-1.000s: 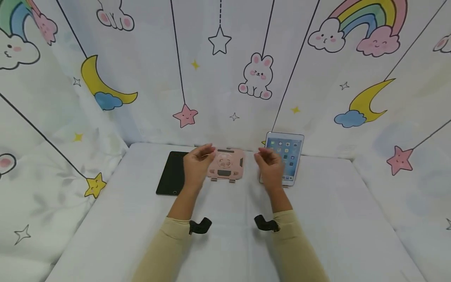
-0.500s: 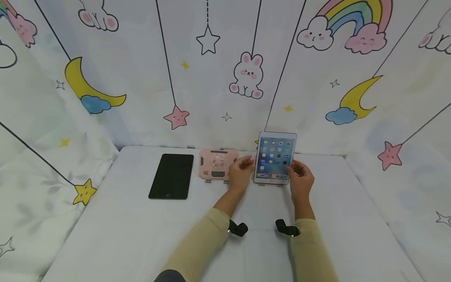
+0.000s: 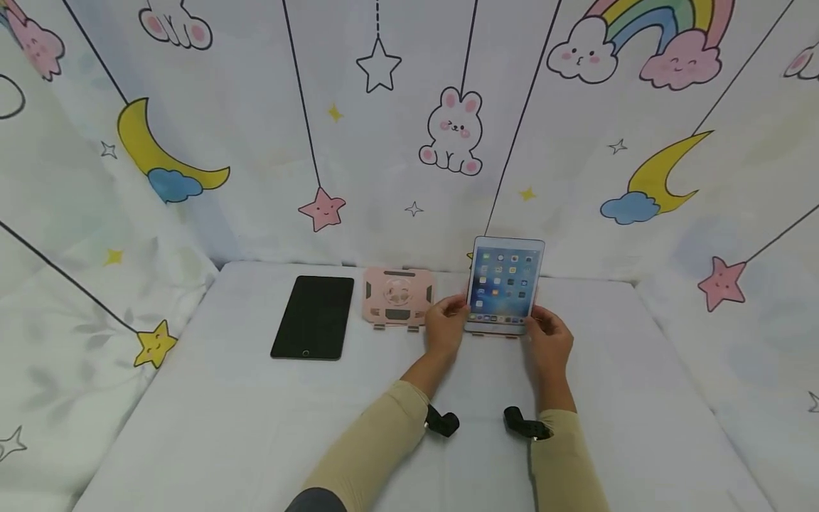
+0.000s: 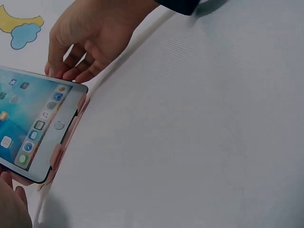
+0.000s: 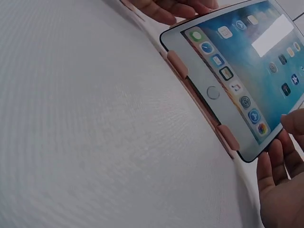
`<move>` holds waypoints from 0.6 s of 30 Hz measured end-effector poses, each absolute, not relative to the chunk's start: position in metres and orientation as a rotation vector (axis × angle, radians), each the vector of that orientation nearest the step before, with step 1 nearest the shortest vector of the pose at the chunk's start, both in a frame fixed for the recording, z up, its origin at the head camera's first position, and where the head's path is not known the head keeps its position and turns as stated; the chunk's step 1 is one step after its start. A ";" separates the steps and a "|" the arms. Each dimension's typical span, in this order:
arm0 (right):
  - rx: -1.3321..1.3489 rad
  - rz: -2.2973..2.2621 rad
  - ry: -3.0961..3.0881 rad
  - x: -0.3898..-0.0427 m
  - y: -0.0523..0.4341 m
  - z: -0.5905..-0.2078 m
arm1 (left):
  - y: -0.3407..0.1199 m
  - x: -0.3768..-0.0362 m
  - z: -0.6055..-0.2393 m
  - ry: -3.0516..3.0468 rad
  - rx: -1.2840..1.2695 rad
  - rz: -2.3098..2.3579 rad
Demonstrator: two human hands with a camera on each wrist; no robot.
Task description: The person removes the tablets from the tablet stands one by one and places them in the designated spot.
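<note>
A white tablet [image 3: 505, 281] with a lit screen of app icons leans back on a pink stand [image 5: 229, 137]. Two pink lips of the stand hook over its bottom edge. My left hand [image 3: 446, 323] holds the tablet's left edge near the lower corner. At the opposite edge my right hand [image 3: 552, 341] pinches it, thumb at the front and fingers behind. Both hands also show in the left wrist view, the right hand [image 4: 95, 35] at the top and part of the left hand [image 4: 12, 204] at lower left.
A dark tablet [image 3: 313, 318] with its screen off lies flat on the white table [image 3: 384, 441] at the left. Between the two tablets is a pink case-like plate [image 3: 398, 295] with dark slots and a round emblem. A patterned curtain [image 3: 256, 142] rises behind.
Both hands have moved right from over the dark tablet and pink plate to the white tablet. The right hand reached its edge first, then the left closed on the other edge.
</note>
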State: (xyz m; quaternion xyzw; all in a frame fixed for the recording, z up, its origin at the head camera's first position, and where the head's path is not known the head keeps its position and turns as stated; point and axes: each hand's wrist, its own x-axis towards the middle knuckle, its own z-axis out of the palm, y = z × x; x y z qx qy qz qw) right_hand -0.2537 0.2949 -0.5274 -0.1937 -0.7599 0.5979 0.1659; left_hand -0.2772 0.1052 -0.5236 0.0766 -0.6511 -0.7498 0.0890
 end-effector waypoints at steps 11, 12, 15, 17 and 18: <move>-0.523 1.612 -2.178 -0.255 0.291 -0.525 | 0.124 -0.268 -0.531 -2.018 0.384 -1.998; -0.520 1.611 -2.174 -0.256 0.289 -0.525 | 0.126 -0.268 -0.531 -2.021 0.398 -1.977; -0.529 1.614 -2.173 -0.259 0.288 -0.528 | 0.128 -0.269 -0.532 -2.022 0.390 -1.928; -0.535 1.613 -2.180 -0.261 0.289 -0.531 | 0.129 -0.269 -0.533 -2.009 0.360 -1.911; -0.535 1.604 -2.190 -0.262 0.289 -0.533 | 0.130 -0.270 -0.534 -1.994 0.338 -1.905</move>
